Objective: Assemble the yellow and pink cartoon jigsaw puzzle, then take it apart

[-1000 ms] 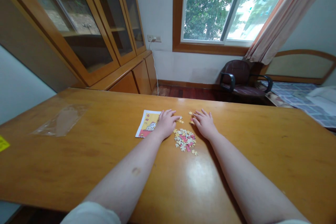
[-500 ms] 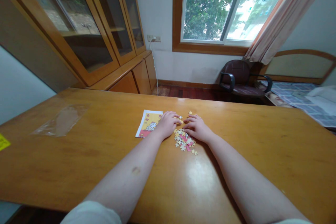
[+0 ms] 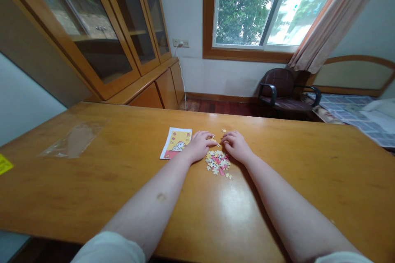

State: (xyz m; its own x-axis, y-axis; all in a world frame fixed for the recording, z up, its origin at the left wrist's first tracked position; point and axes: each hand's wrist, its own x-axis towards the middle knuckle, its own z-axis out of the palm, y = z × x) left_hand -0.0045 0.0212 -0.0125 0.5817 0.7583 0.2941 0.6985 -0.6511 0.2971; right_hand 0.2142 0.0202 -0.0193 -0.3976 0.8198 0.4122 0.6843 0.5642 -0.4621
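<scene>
A heap of small jigsaw puzzle pieces (image 3: 217, 162) in white, yellow and pink lies on the wooden table between my forearms. Just beyond the heap, my left hand (image 3: 200, 146) bends its fingers and thumb around a few puzzle pieces (image 3: 212, 137) on the tabletop. Opposite it, my right hand (image 3: 237, 146) is curled with its fingers together; whatever its fingertips hold is hidden. One loose yellow piece (image 3: 224, 130) lies beyond the right fingertips. Partly behind my left hand is a picture sheet (image 3: 176, 141) with a white cartoon animal on yellow and pink.
A clear plastic bag (image 3: 75, 139) lies flat on the table (image 3: 123, 181) at the left, with a yellow label (image 3: 4, 164) at the edge. Past the table's far edge stand a glass-doored cabinet (image 3: 145, 65), a dark armchair (image 3: 282, 90) and a bed (image 3: 352, 111).
My right hand has drawn slightly right, off the top of the heap, and its fingers have curled in. My left thumb and fingers reach a little further right.
</scene>
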